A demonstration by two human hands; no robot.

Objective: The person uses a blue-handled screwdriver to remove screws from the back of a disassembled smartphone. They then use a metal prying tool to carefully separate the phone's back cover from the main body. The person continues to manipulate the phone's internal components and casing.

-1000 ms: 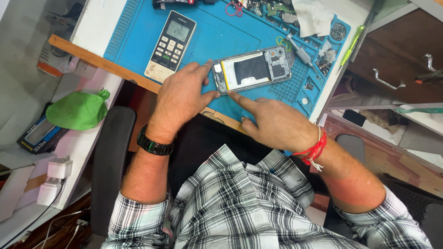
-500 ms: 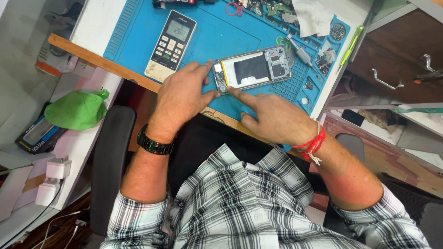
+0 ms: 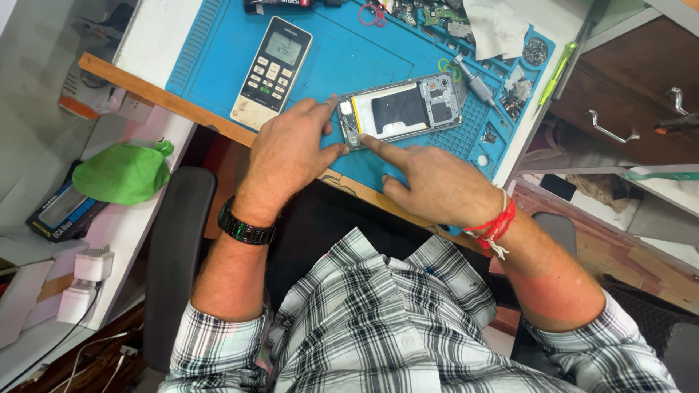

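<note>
Between the two hands, on a blue repair mat (image 3: 218, 51) covering the worktop, lies an opened smartphone (image 3: 402, 110): back cover off, silver frame, dark battery in the middle, circuit board at its far end. Left hand (image 3: 290, 156) pinches the phone's near end with loosely curled fingers. Right hand (image 3: 435, 182) presses its extended index finger on the phone's near edge, gripping nothing. Beyond the left hand rests a white remote control (image 3: 272, 71).
</note>
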